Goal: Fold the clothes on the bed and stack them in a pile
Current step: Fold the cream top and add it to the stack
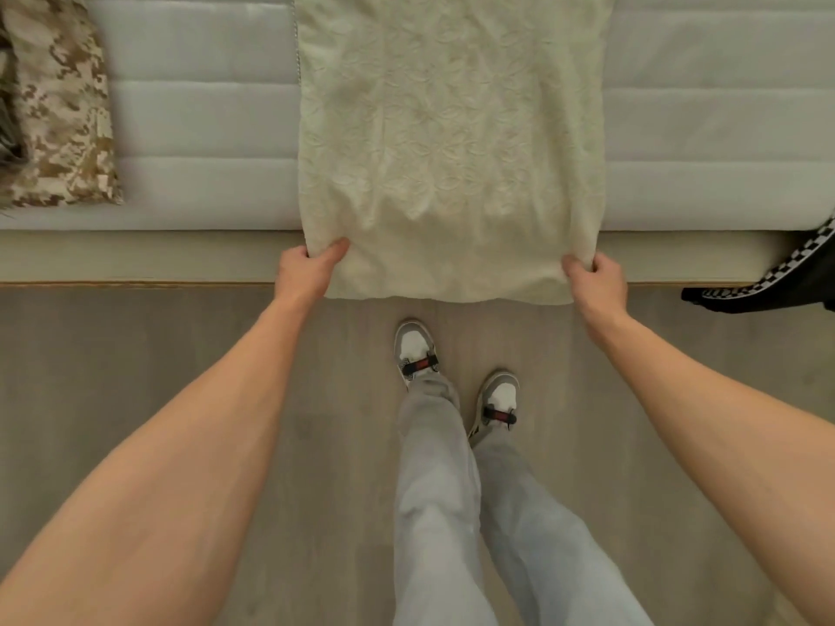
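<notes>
- The bed (203, 128), with a pale quilted mattress, fills the upper part of the view from 9 o'clock to 3 o'clock; its edge runs across the middle.
- The wooden floor (113, 377) takes the lower half, where the person stands in grey trousers and grey-white sneakers (415, 350).
- The cream embroidered garment (452, 128) lies flat on the mattress at 12 o'clock, and its lower hem hangs over the bed edge toward the person.
- The folded camouflage garment (58, 106) lies on the mattress at 10 o'clock, well apart from the cream one.
- The black garment with checkered stripe (786, 277) hangs at the bed edge at 3 o'clock.
- The left hand (305, 273) grips the left lower corner of the cream garment, fingers curled around the cloth.
- The right hand (596, 282) grips the right lower corner in the same way.
</notes>
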